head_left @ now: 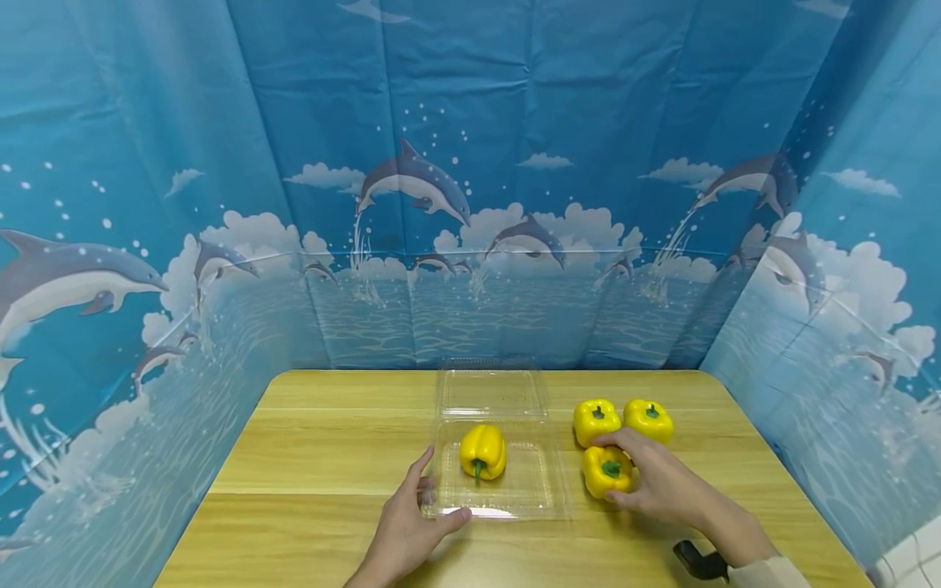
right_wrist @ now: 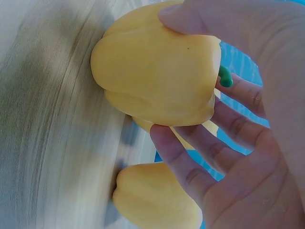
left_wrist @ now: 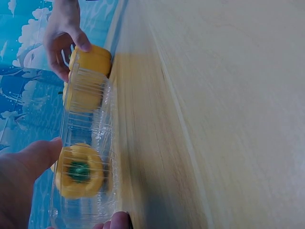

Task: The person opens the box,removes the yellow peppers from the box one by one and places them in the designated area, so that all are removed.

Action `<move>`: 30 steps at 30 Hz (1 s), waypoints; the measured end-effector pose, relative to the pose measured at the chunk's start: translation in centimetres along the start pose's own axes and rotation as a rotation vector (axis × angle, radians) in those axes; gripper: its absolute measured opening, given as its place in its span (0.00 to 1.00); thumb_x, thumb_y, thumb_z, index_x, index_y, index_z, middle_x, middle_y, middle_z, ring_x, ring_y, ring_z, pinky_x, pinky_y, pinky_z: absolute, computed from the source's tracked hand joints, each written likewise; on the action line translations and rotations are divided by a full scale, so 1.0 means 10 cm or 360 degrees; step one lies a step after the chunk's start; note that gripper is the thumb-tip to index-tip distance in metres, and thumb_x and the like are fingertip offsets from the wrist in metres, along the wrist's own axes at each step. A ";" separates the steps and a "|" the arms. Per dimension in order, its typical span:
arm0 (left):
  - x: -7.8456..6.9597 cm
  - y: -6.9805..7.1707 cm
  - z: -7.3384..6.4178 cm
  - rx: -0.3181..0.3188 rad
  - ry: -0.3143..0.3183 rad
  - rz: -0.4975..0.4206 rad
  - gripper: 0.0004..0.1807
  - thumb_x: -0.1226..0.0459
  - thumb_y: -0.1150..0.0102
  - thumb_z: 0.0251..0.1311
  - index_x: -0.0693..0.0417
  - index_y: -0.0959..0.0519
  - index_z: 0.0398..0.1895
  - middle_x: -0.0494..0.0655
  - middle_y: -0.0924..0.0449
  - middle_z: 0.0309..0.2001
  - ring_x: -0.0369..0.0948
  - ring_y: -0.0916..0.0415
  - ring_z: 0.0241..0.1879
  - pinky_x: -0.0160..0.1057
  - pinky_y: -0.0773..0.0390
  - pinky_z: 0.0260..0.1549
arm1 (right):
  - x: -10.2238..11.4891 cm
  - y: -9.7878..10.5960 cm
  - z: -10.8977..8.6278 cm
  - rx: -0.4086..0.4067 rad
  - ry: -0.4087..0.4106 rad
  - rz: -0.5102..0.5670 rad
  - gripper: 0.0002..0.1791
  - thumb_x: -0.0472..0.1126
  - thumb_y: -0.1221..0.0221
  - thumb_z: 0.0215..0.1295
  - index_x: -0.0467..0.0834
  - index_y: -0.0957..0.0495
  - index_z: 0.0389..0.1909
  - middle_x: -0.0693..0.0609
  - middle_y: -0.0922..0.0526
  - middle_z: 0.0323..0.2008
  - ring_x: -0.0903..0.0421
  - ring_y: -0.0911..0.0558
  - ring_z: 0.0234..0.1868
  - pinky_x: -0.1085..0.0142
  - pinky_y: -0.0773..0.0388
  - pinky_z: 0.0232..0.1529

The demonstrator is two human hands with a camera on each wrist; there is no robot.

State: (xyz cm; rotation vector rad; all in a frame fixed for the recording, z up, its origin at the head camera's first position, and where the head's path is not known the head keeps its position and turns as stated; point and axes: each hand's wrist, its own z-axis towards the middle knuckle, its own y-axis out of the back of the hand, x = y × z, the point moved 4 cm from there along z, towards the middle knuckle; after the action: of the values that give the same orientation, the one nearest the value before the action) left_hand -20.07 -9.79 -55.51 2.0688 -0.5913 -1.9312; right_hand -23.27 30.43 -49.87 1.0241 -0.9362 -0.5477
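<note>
A clear plastic clamshell box (head_left: 531, 482) lies with its lid folded back on the table. One yellow bell pepper (head_left: 483, 447) sits in its base, green stem toward me. My left hand (head_left: 408, 523) holds the box's left front corner, the thumb (left_wrist: 45, 155) at the rim. To the right of the box, my right hand (head_left: 662, 482) grips a second yellow bell pepper (right_wrist: 157, 67) between thumb and fingers, its stem up. In the head view, two more yellow bell peppers stand just behind that one, a left one (head_left: 594, 420) and a right one (head_left: 650, 420).
The wooden table (head_left: 331, 441) has rounded back corners. A blue curtain (head_left: 470, 318) printed with dolphins hangs behind it and along both sides. A black device (head_left: 698, 562) is by my right wrist. The transparent lid (head_left: 488, 392) reaches the table's back edge.
</note>
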 end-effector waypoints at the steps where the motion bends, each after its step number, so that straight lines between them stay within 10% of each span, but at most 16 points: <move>1: 0.00 0.00 0.00 -0.0001 0.0000 0.0000 0.65 0.50 0.09 0.60 0.40 0.41 0.96 0.66 0.18 0.75 0.57 0.15 0.66 0.56 0.07 0.53 | 0.00 0.00 0.00 0.0003 0.0001 0.0002 0.39 0.47 0.11 0.59 0.48 0.18 0.69 0.54 0.11 0.65 0.48 0.11 0.63 0.51 0.10 0.65; 30: -0.02 0.01 0.00 0.0003 -0.0006 -0.0008 0.65 0.49 0.09 0.60 0.41 0.40 0.96 0.64 0.17 0.74 0.55 0.16 0.66 0.56 0.08 0.54 | 0.01 0.08 -0.02 0.0088 -0.0026 0.0010 0.40 0.49 0.14 0.65 0.46 0.19 0.74 0.50 0.12 0.70 0.41 0.12 0.69 0.42 0.10 0.68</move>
State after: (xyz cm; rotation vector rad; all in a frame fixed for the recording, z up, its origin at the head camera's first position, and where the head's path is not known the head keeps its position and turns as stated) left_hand -20.08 -9.78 -55.28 2.0706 -0.5895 -1.9383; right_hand -23.03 30.81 -49.12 1.0676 -0.9735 -0.5283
